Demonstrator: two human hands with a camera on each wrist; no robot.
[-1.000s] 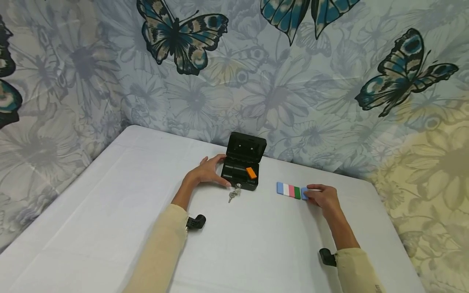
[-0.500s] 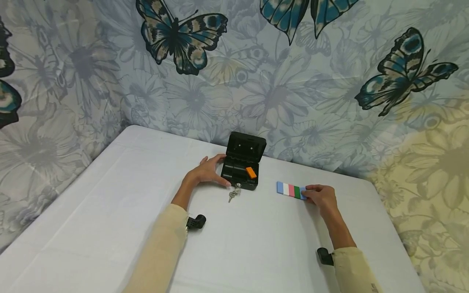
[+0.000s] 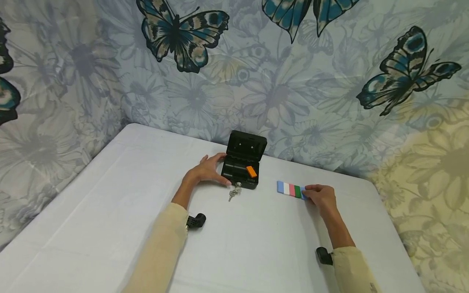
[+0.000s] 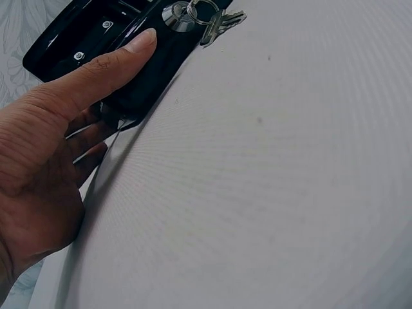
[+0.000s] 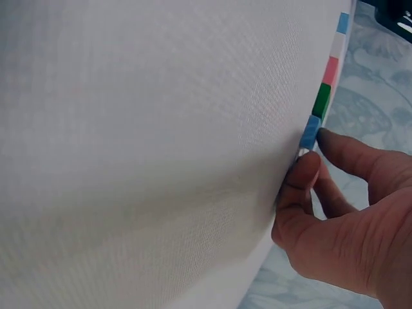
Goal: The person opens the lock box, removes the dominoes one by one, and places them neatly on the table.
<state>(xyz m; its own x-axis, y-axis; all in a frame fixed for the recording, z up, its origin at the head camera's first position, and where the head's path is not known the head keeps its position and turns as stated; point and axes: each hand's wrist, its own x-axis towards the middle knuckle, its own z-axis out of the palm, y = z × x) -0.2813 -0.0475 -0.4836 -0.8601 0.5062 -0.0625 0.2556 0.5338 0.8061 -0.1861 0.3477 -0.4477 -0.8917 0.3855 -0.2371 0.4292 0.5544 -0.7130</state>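
Note:
A small black cash box [image 3: 246, 147] stands with its lid raised near the table's far edge. My left hand [image 3: 208, 171] grips its left side, thumb on the front corner and fingers round the back, as the left wrist view shows. Keys [image 3: 232, 194] hang from the lock at the box's front. An orange block [image 3: 251, 171] lies inside. To the right, my right hand [image 3: 323, 199] pinches a blue block [image 5: 310, 132] between thumb and fingers. It sits at the right end of a row of flat blocks: blue [image 3: 280, 187], white [image 3: 286, 189], pink [image 3: 292, 190] and green [image 3: 297, 191].
A white cloth covers the table [image 3: 242, 244]. Behind it hangs a patterned fabric [image 3: 198, 97] with butterflies and flowers. Dark wrist cameras [image 3: 196, 221] sit at both sleeve ends.
My right hand has moved slightly left, bringing the blue block up against the green one and closing the small gap. The left hand and cash box have stayed in place.

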